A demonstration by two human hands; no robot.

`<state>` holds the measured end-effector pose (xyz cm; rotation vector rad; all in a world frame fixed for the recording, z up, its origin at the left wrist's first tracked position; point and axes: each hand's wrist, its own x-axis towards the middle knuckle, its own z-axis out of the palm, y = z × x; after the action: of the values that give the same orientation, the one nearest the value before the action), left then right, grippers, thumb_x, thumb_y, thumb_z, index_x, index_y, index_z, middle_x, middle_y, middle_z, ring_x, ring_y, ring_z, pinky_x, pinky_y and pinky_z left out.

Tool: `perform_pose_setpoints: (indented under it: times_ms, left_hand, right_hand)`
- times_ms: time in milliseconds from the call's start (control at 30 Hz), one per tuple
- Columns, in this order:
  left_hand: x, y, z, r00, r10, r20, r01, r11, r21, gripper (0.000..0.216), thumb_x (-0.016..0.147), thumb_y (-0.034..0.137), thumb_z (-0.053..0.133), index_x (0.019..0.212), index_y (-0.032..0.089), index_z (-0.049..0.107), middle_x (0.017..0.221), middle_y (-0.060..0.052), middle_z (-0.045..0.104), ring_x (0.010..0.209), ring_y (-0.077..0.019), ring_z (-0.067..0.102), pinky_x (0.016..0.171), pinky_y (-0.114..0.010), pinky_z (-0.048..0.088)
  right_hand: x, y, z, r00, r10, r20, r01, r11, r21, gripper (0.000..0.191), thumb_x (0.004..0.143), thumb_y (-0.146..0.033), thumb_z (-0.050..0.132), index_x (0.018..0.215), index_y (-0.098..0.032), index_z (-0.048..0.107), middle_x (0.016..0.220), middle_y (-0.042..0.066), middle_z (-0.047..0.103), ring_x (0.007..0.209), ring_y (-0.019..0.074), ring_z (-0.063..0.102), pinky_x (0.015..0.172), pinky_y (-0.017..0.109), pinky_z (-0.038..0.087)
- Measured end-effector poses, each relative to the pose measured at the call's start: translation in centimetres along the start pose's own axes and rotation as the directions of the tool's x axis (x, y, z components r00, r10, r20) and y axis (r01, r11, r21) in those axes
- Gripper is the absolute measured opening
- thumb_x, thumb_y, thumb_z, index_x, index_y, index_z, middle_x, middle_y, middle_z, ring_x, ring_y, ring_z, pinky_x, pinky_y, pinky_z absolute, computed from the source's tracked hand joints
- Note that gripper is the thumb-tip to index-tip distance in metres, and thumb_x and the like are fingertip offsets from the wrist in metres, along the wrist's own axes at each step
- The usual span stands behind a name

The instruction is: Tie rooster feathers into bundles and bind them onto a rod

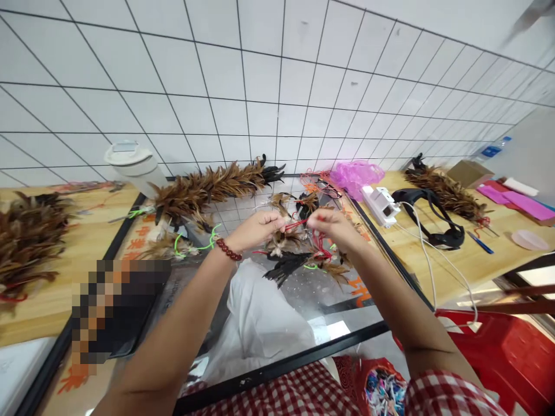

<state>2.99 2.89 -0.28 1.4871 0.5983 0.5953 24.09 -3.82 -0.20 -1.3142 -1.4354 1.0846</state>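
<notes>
Between my two hands a thin red cord (296,224) is stretched, pinched at each end. My left hand (263,225), with a brown bead bracelet (228,249) on the wrist, closes its fingertips on the left end. Fingers curled, my right hand (330,224) grips the other end, and more red strands (321,247) hang below it. Under both hands, loose brown and black feathers (288,263) lie on the glass-topped table, some with bright green ties (214,237). Whether a feather is tied to the cord is too small to tell.
A long brown feather bundle (212,188) lies along the back, beside a white lidded container (134,164). To the right are a pink plastic bag (358,176), a white power adapter (381,205) and black goggles (433,219). A white plastic bag (260,323) lies in front.
</notes>
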Motion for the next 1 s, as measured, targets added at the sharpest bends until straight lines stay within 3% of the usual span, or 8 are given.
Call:
perform_pose_setpoints:
  times_ms: [100,200,300,433,567,800,933,1000]
  left_hand:
    - [-0.7,-0.8,-1.5,0.998,0.034,-0.049,-0.027,0.989,0.146,0.022,0.072,0.029,0.072,0.058,0.013,0.065,0.050,0.001,0.049,0.043,-0.0054,0.034,0.040,-0.016,0.023]
    - [-1.0,-1.5,-1.3,0.997,0.032,-0.069,-0.033,0.999,-0.013,0.019,0.074,0.028,0.071,0.062,0.013,0.067,0.057,-0.001,0.055,0.043,-0.0042,0.033,0.039,-0.016,0.021]
    - [-0.7,-1.6,1.4,0.999,0.036,0.015,-0.030,0.955,-0.294,0.020,0.078,0.031,0.068,0.072,0.013,0.069,0.085,-0.009,0.065,0.042,-0.0016,0.032,0.038,-0.017,0.022]
    - [0.5,-1.5,7.0,0.984,0.103,0.145,-0.050,0.942,-0.333,0.020,0.076,0.028,0.069,0.066,0.011,0.069,0.124,-0.014,0.058,0.043,0.0022,0.036,0.037,-0.017,0.025]
    - [1.2,-2.3,9.6,0.989,0.066,0.132,-0.019,0.944,-0.331,0.025,0.077,0.032,0.068,0.064,0.011,0.065,0.106,-0.012,0.064,0.042,0.0004,0.039,0.037,-0.018,0.027]
    - [0.0,-4.3,3.1,0.922,-0.066,-0.381,-0.137,0.865,-0.483,0.032,0.068,0.039,0.076,0.069,0.012,0.060,0.084,-0.006,0.066,0.044,-0.0013,0.039,0.037,-0.015,0.029]
    - [-0.6,-6.1,-0.6,0.762,-0.128,-0.635,-0.263,0.834,-0.485,0.032,0.065,0.037,0.078,0.066,0.012,0.057,0.074,-0.003,0.063,0.043,-0.0018,0.041,0.037,-0.014,0.028]
    - [-0.8,-7.1,-1.4,0.720,-0.125,-0.682,-0.294,0.836,-0.463,0.033,0.066,0.038,0.078,0.066,0.013,0.057,0.072,-0.002,0.062,0.043,-0.0020,0.041,0.037,-0.014,0.028]
  right_hand:
    - [-0.3,-1.2,-3.1,0.978,-0.040,-0.202,0.073,0.985,0.160,0.033,0.068,-0.046,0.070,0.067,-0.021,0.050,0.051,-0.007,0.039,0.041,0.0069,0.031,0.040,0.021,0.025]
    - [-1.2,-2.4,-5.4,0.963,-0.070,-0.259,0.114,0.981,0.158,0.033,0.069,-0.045,0.072,0.065,-0.021,0.050,0.051,-0.007,0.041,0.040,0.0065,0.029,0.039,0.022,0.022]
    - [-1.8,-3.4,-5.5,0.977,-0.075,-0.200,0.083,0.996,0.032,0.029,0.069,-0.043,0.074,0.066,-0.019,0.059,0.056,-0.004,0.048,0.045,0.0064,0.035,0.043,0.022,0.026]
    - [-1.8,-5.7,-5.3,0.958,-0.168,-0.233,0.152,0.985,-0.084,0.029,0.072,-0.045,0.073,0.071,-0.019,0.062,0.056,-0.004,0.047,0.047,0.0067,0.038,0.045,0.022,0.030]
    - [-3.4,-8.6,-7.7,0.897,-0.246,-0.368,0.150,0.951,-0.269,0.026,0.076,-0.044,0.070,0.074,-0.019,0.063,0.054,-0.004,0.045,0.047,0.0078,0.037,0.045,0.023,0.029]
    - [-9.3,-5.2,-15.2,0.768,-0.204,-0.607,-0.300,0.723,-0.623,0.027,0.083,-0.047,0.057,0.080,-0.022,0.066,0.053,-0.001,0.049,0.046,0.0130,0.041,0.045,0.026,0.029]
    - [-10.4,-0.4,-15.0,0.842,-0.201,-0.501,-0.421,0.337,-0.842,0.025,0.078,-0.036,0.061,0.094,-0.020,0.070,0.097,0.010,0.067,0.065,0.0189,0.059,0.057,0.031,0.041]
    - [-10.1,1.4,-12.5,0.897,-0.197,-0.395,-0.336,0.276,-0.901,0.028,0.080,-0.031,0.059,0.104,-0.020,0.069,0.116,0.012,0.063,0.075,0.0198,0.063,0.063,0.031,0.044]
